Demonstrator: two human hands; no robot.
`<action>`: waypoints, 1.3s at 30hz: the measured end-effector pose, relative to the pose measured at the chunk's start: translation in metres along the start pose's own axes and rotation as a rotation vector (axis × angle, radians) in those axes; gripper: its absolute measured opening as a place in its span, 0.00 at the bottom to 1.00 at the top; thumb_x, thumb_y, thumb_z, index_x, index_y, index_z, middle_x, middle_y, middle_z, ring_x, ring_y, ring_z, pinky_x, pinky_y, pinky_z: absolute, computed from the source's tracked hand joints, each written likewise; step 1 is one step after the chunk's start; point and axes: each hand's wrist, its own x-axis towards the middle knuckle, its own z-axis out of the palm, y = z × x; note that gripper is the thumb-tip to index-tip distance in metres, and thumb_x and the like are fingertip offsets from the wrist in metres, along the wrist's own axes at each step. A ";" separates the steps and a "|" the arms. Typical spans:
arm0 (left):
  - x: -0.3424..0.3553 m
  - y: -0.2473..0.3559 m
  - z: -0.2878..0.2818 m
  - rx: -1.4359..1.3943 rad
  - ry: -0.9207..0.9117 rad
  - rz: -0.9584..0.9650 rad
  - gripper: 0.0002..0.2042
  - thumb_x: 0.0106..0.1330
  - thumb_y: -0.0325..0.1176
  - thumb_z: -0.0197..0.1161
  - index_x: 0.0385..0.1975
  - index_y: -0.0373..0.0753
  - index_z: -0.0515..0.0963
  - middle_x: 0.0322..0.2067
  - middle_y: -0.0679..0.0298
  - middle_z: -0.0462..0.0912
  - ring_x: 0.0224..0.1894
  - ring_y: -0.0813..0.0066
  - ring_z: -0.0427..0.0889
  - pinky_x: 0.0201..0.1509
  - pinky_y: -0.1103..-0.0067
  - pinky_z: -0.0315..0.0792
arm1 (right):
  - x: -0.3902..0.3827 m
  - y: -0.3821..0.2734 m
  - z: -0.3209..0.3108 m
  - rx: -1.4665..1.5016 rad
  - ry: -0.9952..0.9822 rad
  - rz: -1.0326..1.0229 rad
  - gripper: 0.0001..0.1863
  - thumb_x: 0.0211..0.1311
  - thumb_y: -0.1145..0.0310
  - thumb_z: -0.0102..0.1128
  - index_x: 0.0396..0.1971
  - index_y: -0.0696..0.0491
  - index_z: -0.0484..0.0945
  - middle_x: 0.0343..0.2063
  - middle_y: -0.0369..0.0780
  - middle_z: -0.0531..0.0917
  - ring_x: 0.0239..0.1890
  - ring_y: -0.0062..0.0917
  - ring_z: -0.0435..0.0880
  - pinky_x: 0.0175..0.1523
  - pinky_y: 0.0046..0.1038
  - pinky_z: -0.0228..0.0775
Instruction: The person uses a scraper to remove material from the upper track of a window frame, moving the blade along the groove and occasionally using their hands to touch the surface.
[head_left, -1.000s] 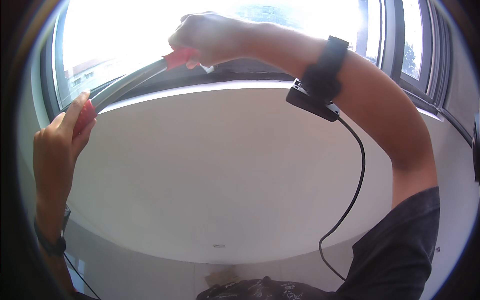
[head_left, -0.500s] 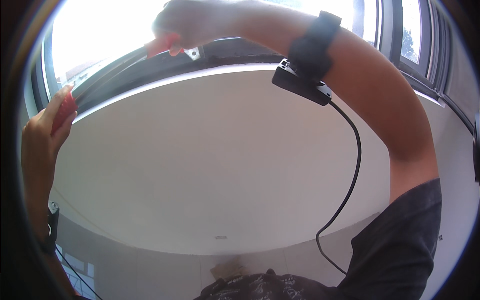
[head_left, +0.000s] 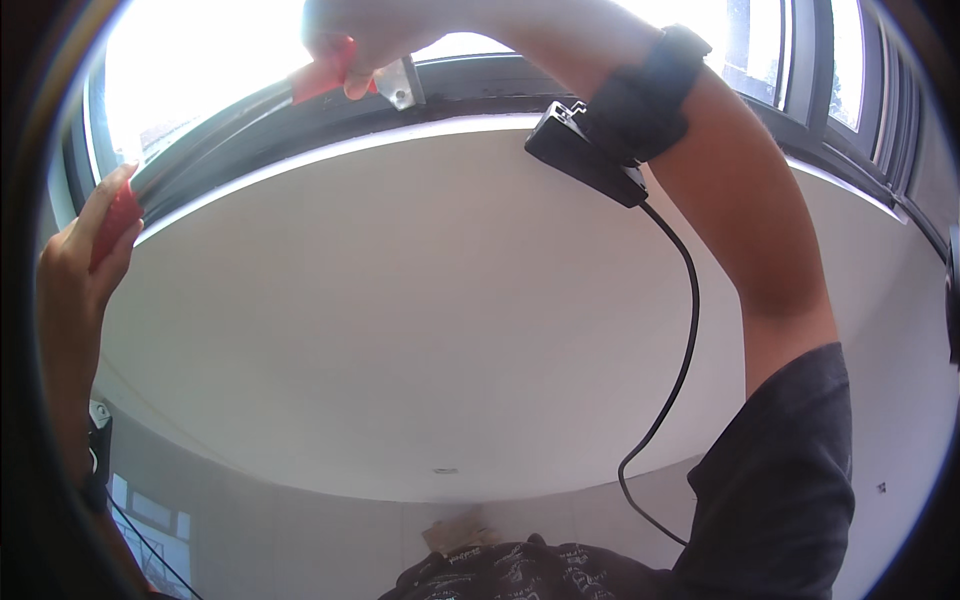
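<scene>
A long metal tool (head_left: 220, 130) with red grips slants across the upper left, along the dark window frame (head_left: 470, 85). My left hand (head_left: 75, 255) is closed round its lower red grip (head_left: 115, 215) at the left. My right hand (head_left: 355, 30), partly washed out by window glare, holds the upper red grip (head_left: 318, 78). A metal plate (head_left: 400, 85) shows just right of that grip, against the frame. A black device (head_left: 585, 155) hangs from a strap (head_left: 645, 95) on my right wrist, its cable (head_left: 690, 330) looping down.
Bright windows (head_left: 190, 60) span the top and upper right. Below them is a broad white wall (head_left: 430, 300) with a pale sill edge. A brown piece (head_left: 455, 530), too unclear to name, lies at the bottom beside my dark shirt. A small fitting (head_left: 881, 488) is on the right wall.
Both hands and the tool have shifted up and leftward in the picture since a second ago, along with the window's lower edge. The metal plate by my right hand shows more clearly. The grip continues.
</scene>
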 end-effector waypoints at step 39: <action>0.015 0.052 -0.047 0.258 -0.013 0.122 0.23 0.62 0.28 0.67 0.59 0.45 0.73 0.37 0.55 0.85 0.36 0.60 0.87 0.40 0.74 0.83 | -0.115 -0.070 -0.007 0.252 0.562 -0.117 0.15 0.53 0.66 0.66 0.40 0.57 0.83 0.36 0.47 0.84 0.38 0.38 0.84 0.42 0.39 0.73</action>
